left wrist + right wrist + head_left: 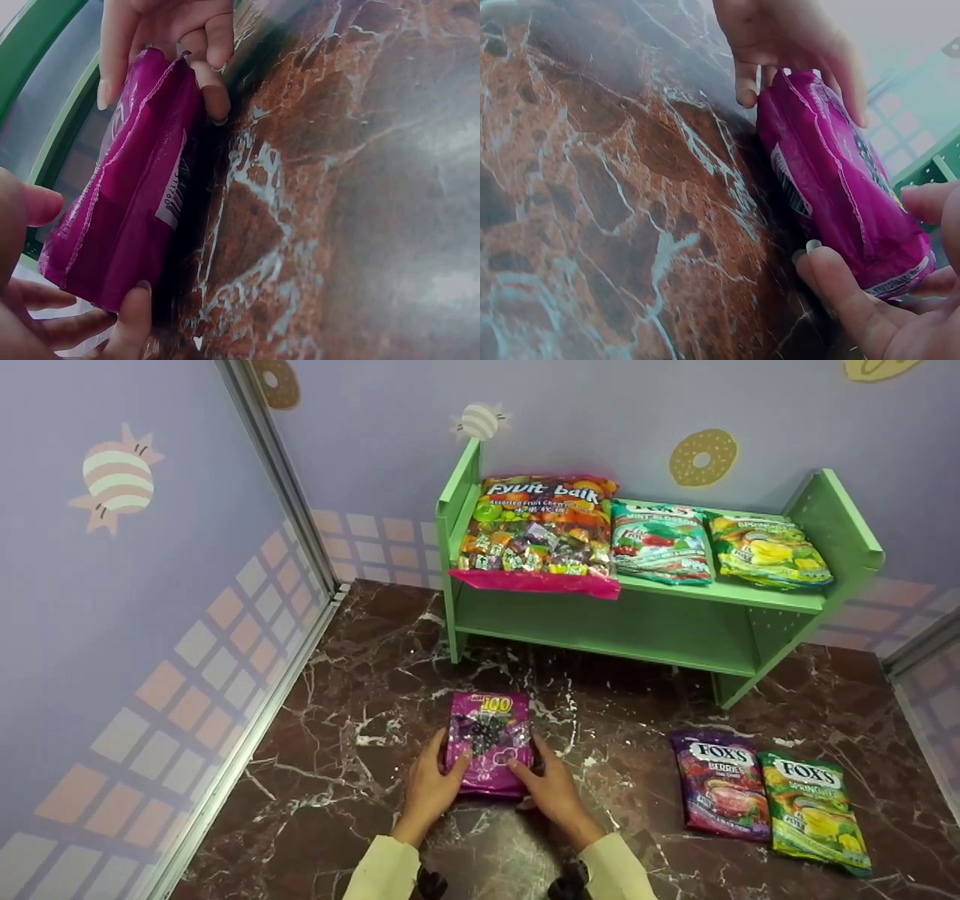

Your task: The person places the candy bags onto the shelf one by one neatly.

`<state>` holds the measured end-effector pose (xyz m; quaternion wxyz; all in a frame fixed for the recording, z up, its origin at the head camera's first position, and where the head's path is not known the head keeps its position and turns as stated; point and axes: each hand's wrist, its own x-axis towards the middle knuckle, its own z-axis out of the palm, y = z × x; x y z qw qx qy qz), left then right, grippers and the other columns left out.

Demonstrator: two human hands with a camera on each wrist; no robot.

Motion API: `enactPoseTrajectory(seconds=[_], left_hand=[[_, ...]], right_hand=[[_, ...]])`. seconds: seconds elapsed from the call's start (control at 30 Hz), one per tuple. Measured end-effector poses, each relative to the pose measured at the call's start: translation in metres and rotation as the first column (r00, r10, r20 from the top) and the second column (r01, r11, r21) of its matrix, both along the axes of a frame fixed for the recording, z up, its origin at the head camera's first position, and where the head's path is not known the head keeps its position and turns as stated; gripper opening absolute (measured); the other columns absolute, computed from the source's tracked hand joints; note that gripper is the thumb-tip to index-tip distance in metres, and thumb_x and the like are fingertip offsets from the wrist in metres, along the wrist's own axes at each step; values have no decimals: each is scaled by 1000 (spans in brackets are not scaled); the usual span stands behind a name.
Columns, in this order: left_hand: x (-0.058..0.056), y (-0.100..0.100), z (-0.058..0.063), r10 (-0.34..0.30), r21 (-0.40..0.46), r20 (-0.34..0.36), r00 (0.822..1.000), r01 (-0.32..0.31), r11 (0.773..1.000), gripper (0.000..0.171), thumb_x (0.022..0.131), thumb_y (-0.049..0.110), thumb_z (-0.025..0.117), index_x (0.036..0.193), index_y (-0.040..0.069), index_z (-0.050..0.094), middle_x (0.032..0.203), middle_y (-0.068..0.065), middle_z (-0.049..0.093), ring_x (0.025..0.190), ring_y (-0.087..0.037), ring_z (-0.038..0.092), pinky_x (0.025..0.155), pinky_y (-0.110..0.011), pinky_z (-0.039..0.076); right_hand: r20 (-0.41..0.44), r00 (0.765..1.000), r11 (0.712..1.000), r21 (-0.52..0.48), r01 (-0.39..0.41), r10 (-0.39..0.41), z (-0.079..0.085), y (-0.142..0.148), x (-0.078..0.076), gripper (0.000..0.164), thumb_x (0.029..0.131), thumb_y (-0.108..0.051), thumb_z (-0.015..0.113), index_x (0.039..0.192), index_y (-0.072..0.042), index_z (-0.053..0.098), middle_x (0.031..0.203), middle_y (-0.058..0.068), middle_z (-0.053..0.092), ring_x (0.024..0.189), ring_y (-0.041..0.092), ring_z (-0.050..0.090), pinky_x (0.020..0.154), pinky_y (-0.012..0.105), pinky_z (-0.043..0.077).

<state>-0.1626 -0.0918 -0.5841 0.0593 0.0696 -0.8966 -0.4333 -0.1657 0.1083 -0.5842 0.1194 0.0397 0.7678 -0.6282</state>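
A purple candy bag [491, 742] with a yellow "100" and dark berries on its front is held between both hands, low over the floor. My left hand [433, 784] grips its left edge, the thumb lying over the front. On the opposite edge my right hand [556, 789] grips it the same way. In the left wrist view, the bag's bottom seam and a barcode label on its back [172, 184] show, with fingers curling under it at both ends. The right wrist view also has the bag [840, 187] tilted up off the marbled floor, fingertips beneath it.
A green shelf [600, 619] stands ahead, bearing a large fruit chew bag [540, 529], a mint candy bag [660, 544] and a yellow-green candy bag [769, 551] on top. To the right, a berries bag [721, 786] and another yellow-green bag [814, 814] lie on the floor [337, 727].
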Motion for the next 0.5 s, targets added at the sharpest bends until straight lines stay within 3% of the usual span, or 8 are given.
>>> enactPoseTrajectory(seconds=[0.3,0.5], left_hand=[[1,0,-6,-26,21,-102,994,28,999,57,88,27,69,138,3,53,129,-21,61,116,-38,59,100,-51,45],[0,-1,-7,-27,61,-117,993,34,998,55,89,24,69,137,3,54,131,-22,60,123,-39,56,106,-50,42]], right_hand=[[-34,999,999,-35,18,-19,-4,-2,1,75,94,-22,63,154,-4,20,132,40,46,54,37,66,52,48,57],[-30,999,999,-45,25,-27,-3,-3,2,75,92,-23,66,154,-9,25,135,38,45,53,26,66,51,43,58]])
